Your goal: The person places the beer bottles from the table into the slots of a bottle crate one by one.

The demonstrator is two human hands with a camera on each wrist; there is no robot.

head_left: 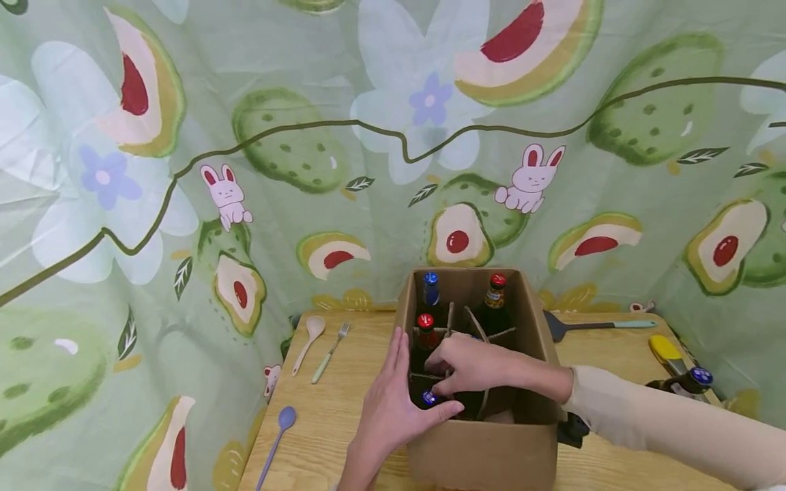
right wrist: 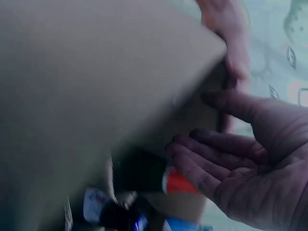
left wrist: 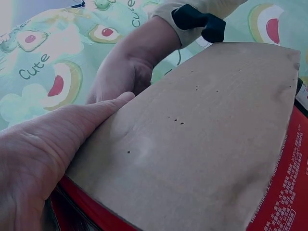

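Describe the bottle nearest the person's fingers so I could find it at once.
Find the cardboard box on the wooden table. In its near-left compartment, between both hands, stands a dark bottle. It is the blue-capped one closest to the person; the other blue cap sits at the back.

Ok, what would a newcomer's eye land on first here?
Probably the open cardboard box at the middle of the wooden table, with capped bottles standing in its divider cells. Both hands are at it: the left hand rests on its near left wall, the right hand reaches inside. Behind hangs a bright green avocado-and-bunny cloth.
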